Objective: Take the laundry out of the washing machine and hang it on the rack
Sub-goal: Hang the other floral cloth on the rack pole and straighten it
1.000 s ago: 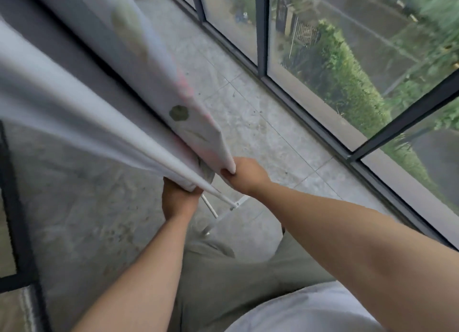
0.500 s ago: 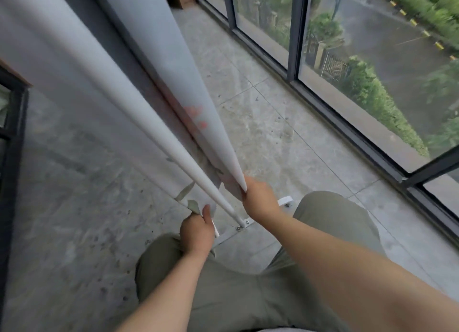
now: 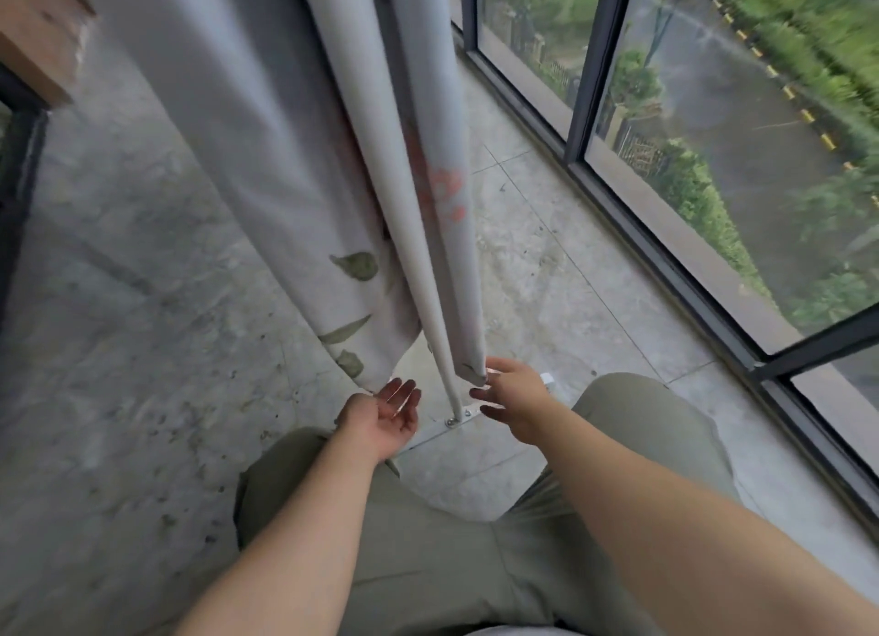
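A pale grey sheet (image 3: 285, 174) printed with green leaves and a red-orange flower hangs down over the white rack, one side on each side of the rack's upright pole (image 3: 428, 312). The pole runs down to a bolted white foot (image 3: 456, 424) on the floor. My left hand (image 3: 385, 414) is open, palm up, just below the sheet's left bottom edge. My right hand (image 3: 513, 393) is open too, fingers spread beside the sheet's right bottom corner (image 3: 473, 374). Neither hand grips the cloth.
Grey tiled floor (image 3: 142, 374) spreads to the left. A dark-framed glass wall (image 3: 666, 236) runs along the right, with street and hedges outside. A brown wooden piece (image 3: 38, 31) and a dark frame (image 3: 19, 159) stand at the far left. My knees in olive trousers (image 3: 452, 564) are below.
Both hands were closed on the sheet's lower edges; now they have let go and opened. The sheet hangs free and more upright in view.
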